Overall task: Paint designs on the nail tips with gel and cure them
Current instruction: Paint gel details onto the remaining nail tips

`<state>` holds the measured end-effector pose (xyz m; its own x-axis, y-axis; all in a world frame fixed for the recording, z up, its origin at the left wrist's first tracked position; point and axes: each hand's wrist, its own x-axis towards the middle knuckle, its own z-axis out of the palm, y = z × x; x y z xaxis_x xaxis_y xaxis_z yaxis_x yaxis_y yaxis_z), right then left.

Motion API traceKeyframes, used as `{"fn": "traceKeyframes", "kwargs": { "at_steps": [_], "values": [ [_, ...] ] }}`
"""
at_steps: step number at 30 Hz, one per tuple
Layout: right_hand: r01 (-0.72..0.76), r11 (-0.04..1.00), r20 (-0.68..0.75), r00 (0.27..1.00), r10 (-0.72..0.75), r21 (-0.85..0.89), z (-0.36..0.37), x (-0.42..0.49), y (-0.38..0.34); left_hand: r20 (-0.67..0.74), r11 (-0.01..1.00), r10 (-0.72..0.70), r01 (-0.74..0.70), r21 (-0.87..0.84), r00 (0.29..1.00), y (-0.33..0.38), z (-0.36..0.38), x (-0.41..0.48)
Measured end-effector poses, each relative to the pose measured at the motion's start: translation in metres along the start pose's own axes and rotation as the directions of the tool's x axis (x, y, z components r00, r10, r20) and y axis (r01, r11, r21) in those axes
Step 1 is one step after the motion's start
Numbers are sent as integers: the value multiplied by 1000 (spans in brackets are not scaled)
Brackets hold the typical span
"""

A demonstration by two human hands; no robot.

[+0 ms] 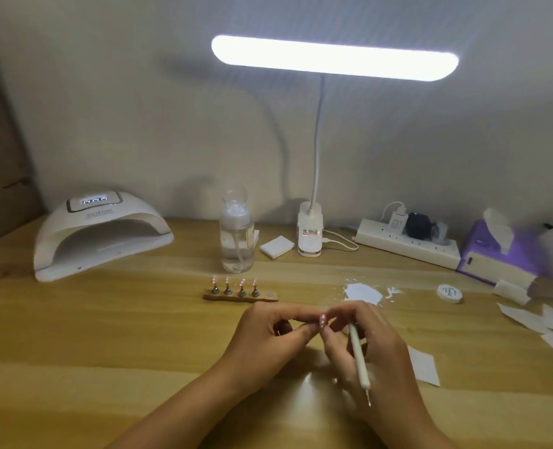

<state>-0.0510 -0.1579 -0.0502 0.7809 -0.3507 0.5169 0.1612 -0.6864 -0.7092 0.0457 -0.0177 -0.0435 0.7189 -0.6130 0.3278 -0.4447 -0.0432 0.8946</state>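
two hands meet low over the wooden desk [139, 335], forearms angling in from the near edge; the left hand [268, 335] pinches a pink, white-dotted nail tip [323, 320] at its fingertips. the right hand [369, 341], fingers curled just beside that tip, grips a white dotting pen [358, 358], metal end pointing back. four more nail tips [242, 282] stand on a wooden holder [240, 297] just beyond, curing lamp [100, 234] far left.

light: your desk lamp [334, 57] blows out, room dim | shadows: soft on wall [106, 108] | edges: blurred, bowed
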Motion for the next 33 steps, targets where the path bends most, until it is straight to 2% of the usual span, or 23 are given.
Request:
{"fn": "traceKeyframes", "kwargs": {
  "at_steps": [5,8,10,16,19,22,24,26,28,33],
  "values": [
    [4,1000,-23,1000,-4,26,-2,6,-1,-25,999,-44,43,-19,999,10,-2,1],
    [-21,991,24,1000,18,135,-6,13,-8,-26,990,-111,108,-85,993,15,-8,4],
    [4,991,49,999,-10,135,-7,22,-12,4,989,-113,113,-95,994,19,-15,7],
    [171,985,30,985,-172,20,5,47,-29,-27,998,-39,40,40,999,32,-44,17],
    [189,981,24,981,-190,49,15,55,-35,-72,996,-27,33,80,997,35,-57,22],
    [174,983,33,984,-176,65,24,62,-39,-45,992,-66,70,102,997,37,-71,25],
    [91,993,63,993,-96,74,27,68,-40,-41,964,-72,80,254,997,36,-85,25],
    [-22,997,142,990,12,74,27,76,-39,-48,893,-87,99,439,995,32,-102,25],
    [-98,993,225,971,81,67,24,84,-37,-37,833,-142,140,535,989,29,-117,24],
    [-134,991,306,943,131,-13,23,96,-30,37,684,-286,177,707,958,14,-135,21]
  ]
}}
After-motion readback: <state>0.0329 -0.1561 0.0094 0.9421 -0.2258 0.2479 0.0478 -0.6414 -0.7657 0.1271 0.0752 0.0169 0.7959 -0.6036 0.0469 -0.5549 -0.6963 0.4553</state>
